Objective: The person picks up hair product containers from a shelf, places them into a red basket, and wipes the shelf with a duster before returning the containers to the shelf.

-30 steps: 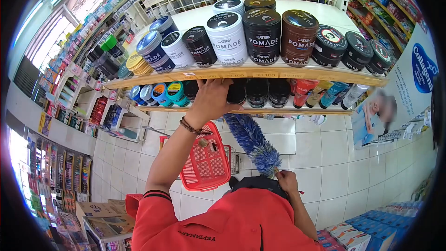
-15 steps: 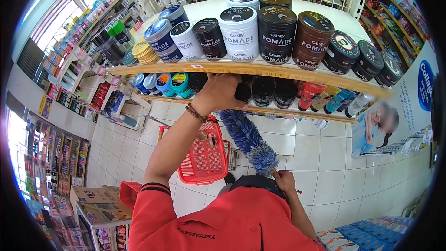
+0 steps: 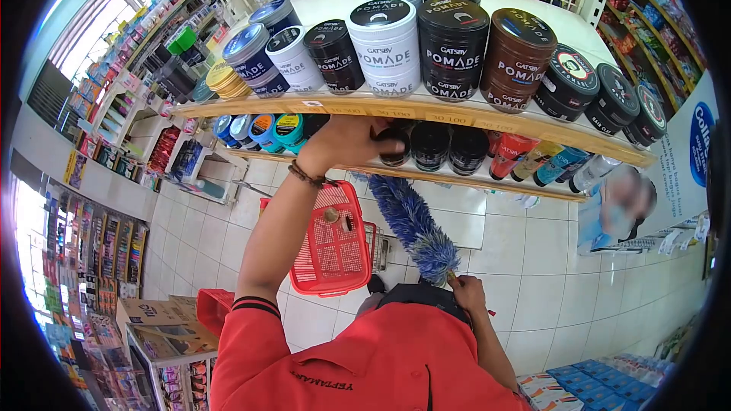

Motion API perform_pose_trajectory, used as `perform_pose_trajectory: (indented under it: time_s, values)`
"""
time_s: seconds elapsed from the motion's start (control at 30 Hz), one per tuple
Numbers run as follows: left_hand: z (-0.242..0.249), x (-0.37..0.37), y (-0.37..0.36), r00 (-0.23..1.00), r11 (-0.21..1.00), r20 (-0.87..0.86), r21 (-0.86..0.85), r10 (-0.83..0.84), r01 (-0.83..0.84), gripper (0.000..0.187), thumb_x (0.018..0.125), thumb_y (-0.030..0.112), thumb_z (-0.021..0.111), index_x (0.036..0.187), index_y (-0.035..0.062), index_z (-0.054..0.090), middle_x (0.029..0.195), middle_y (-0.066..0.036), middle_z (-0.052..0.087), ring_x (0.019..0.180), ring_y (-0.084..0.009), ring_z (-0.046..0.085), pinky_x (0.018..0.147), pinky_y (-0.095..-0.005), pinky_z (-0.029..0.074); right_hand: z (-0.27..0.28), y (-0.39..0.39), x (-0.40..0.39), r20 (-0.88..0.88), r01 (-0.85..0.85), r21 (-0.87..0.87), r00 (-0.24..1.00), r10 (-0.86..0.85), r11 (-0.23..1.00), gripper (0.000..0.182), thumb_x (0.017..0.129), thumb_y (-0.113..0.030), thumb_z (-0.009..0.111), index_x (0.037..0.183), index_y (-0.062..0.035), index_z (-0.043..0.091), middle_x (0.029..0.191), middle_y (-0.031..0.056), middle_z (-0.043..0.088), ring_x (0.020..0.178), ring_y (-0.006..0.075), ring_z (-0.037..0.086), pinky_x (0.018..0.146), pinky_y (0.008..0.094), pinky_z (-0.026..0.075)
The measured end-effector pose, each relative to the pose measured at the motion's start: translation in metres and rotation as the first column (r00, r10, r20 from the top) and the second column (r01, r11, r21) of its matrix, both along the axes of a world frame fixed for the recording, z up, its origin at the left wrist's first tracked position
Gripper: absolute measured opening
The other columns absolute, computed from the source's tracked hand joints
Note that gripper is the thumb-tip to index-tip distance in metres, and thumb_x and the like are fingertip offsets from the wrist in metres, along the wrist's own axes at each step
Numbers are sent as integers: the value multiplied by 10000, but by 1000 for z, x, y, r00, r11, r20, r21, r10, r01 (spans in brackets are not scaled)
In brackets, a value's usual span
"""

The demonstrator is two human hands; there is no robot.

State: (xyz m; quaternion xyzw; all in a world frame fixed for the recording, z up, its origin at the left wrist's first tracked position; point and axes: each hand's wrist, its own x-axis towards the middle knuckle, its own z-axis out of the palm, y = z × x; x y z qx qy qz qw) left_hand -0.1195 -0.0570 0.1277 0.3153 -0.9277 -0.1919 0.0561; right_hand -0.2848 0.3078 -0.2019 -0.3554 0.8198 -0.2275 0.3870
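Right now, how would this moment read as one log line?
left hand: grips small black round jar on lower wooden shelf | right hand: holds fluffy blue duster | red plastic basket: below

Left arm stretched up and forward, left hand (image 3: pixel 346 141) with fingers curled; right hand (image 3: pixel 466 291) fisted low by the chest.

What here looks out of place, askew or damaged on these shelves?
Nothing looks spilled or damaged. The pomade jars stand upright in a row on the top shelf. The left hand grips a black jar on the shelf below; the right hand holds a blue duster.
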Motion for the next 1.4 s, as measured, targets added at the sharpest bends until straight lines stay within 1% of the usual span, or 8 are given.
perform_pose_trajectory:
  time_s: [0.4, 0.47, 0.53, 0.67, 0.73, 0.8, 0.87, 1.4]
  values:
    - [-72, -15, -99, 979, 876, -104, -470, -176, 108, 415, 868, 374, 731, 1235, 184, 696, 1214, -89, 708, 1155, -275, 655, 1036, -422, 518, 1, -8, -5, -46, -40, -4, 998, 39, 999, 487, 925, -470, 673, 894, 6, 770, 807, 278, 703, 790, 430, 712, 736, 483, 531]
    - [-85, -24, -101, 943, 885, -306, -465, -133, -25, 425, 868, 436, 742, 1216, 193, 707, 1224, -57, 712, 1144, -257, 659, 1030, -417, 521, 5, -9, -4, -79, -33, -2, 996, 33, 999, 495, 924, -474, 669, 878, 10, 764, 807, 279, 700, 792, 440, 709, 738, 487, 532]
    - [-72, -33, -106, 995, 995, 68, -50, -78, 81, 702, 858, 525, 779, 1435, 173, 592, 1373, -81, 663, 1247, -279, 602, 1057, -437, 500, -2, -7, -5, -87, -35, -13, 996, 34, 999, 500, 924, -475, 666, 869, 12, 760, 800, 280, 697, 789, 443, 707, 736, 489, 532]
    - [-24, -15, -65, 945, 866, -133, -454, -298, 209, 515, 864, 462, 764, 1280, 170, 682, 1291, -55, 694, 1161, -228, 650, 1022, -406, 522, -2, -7, -1, -78, -28, 6, 997, 29, 1000, 506, 928, -471, 659, 858, 21, 753, 782, 282, 690, 775, 448, 704, 725, 499, 528]
    - [49, -11, -9, 983, 976, 177, 219, -40, 0, 625, 816, 427, 826, 1348, 152, 646, 1349, -79, 669, 1178, -216, 641, 1023, -390, 518, 2, -5, 2, -84, -9, 1, 996, 9, 1000, 498, 929, -460, 662, 856, 25, 752, 777, 281, 690, 764, 448, 702, 717, 499, 526]
    - [43, 6, -12, 967, 976, 247, 220, -56, 1, 795, 717, 367, 900, 1407, 117, 593, 1356, -129, 657, 1212, -272, 631, 1047, -393, 504, 0, -3, 9, -88, 22, -7, 996, -23, 1000, 491, 929, -449, 666, 853, 28, 751, 772, 280, 689, 754, 447, 699, 709, 499, 523]
    - [14, 26, -27, 965, 941, 185, -249, -184, 227, 903, 637, 319, 929, 1433, 95, 564, 1354, -180, 655, 1246, -346, 619, 1068, -420, 492, -8, -3, 12, -66, 56, -45, 996, -59, 997, 475, 926, -430, 675, 853, 34, 749, 765, 276, 689, 732, 433, 697, 700, 494, 519]
    - [-10, 35, -40, 972, 949, 74, -215, -222, 233, 763, 633, 225, 892, 1335, 118, 613, 1302, -180, 659, 1246, -370, 618, 1056, -428, 503, -24, -7, 39, -125, 58, -28, 990, -61, 998, 496, 931, -447, 648, 862, 35, 743, 767, 276, 685, 736, 422, 703, 698, 489, 517]
